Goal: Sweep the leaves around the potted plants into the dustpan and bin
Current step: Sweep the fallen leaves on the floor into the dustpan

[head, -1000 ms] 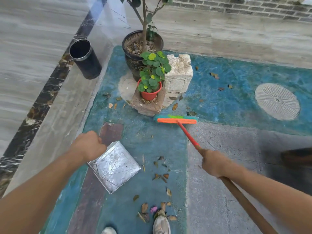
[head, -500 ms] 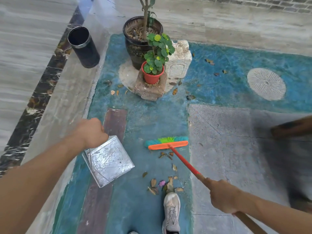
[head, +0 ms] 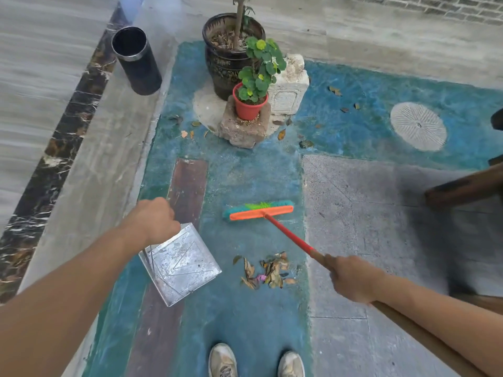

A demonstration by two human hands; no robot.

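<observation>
My right hand (head: 353,278) grips the broom (head: 258,212), now lifted back beyond the pile (head: 268,270) it drew in. Left hand (head: 155,221) clasps the dustpan (head: 181,265) beside it. Strays remain near 2 pots (head: 249,107); bin (head: 136,59) well apart.

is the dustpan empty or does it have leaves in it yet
Empty. The metal dustpan in the left hand shows bare, scratched metal; the leaf pile lies on the floor beside it, apart.
</observation>
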